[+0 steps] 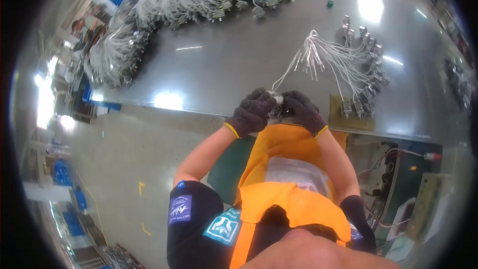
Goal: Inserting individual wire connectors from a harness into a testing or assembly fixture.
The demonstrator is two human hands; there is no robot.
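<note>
Both hands meet near the middle of the frame, at the front edge of a smooth grey table (224, 65) with a dull metallic sheen. The left hand (251, 112) and the right hand (303, 111) wear dark knit gloves with yellow cuff edging, and each grip is narrow, its fingers curled around one small metal part (275, 100) held between them. The part looks silvery and compact with a pale piece on it, though the gloves hide so much that its exact shape is hard to tell. Thin white leads (285, 76) rise from just above it toward a gathered spray of white wires (312, 52) at the upper right of centre. Those wires fan out, slender and softly curved, to a curving row of small, boxy, shiny metal pieces (371, 88) at right. Below that row, a flat brownish-yellow plate (339, 118) lies at the table's edge, and a small round green piece (329, 4) sits near the upper edge. Across the upper left stretches a thick, tangled heap of wired metal parts (194, 0). An orange cloth apron (286, 142), softly creased, covers the person's front below the hands
</note>
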